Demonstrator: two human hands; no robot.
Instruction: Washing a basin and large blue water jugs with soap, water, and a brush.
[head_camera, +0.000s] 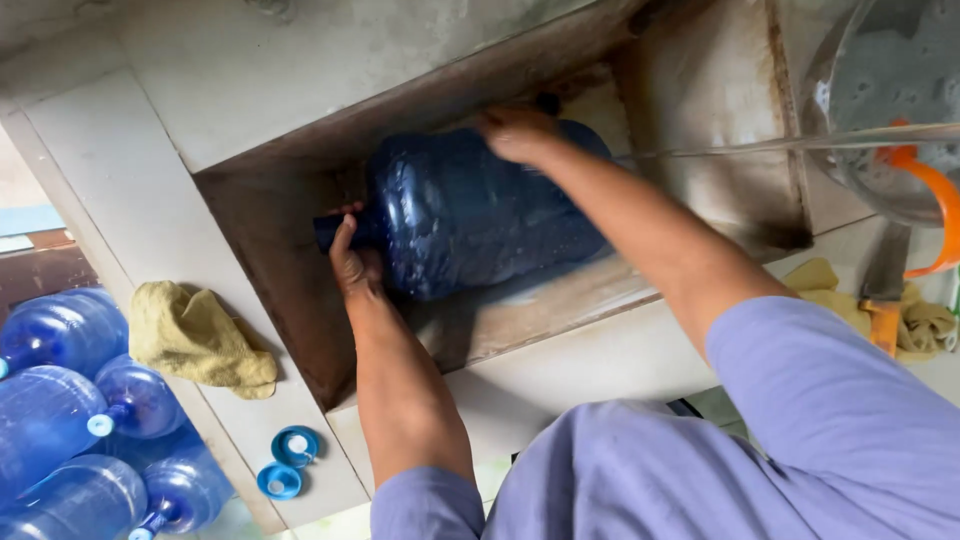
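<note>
The left hand (352, 262) is closed around the neck of a big blue water jug (480, 210), fingers wrapped over the top, with the forearm running straight up from the lilac sleeve (425, 505). The right hand (515, 132) lies flat and open on the jug's far end near its base, pressing against it rather than gripping, the arm stretched diagonally across from the lower right.

The jug lies on its side inside a stained, sunken trough (300, 300), neck pointing left. The trough's back wall sits just behind the jug, and its front edge runs close below, so little room is left on those sides; more open floor shows to the right of the jug's base. A thin stream of water (720, 150) crosses toward the jug from the right.

The jug is dark translucent blue, ribbed, and wet-looking. On the tiled ledge to the left rest a yellow cloth (195, 335) and two blue caps (288, 462), with more blue jugs (70, 420) stacked beyond.
</note>
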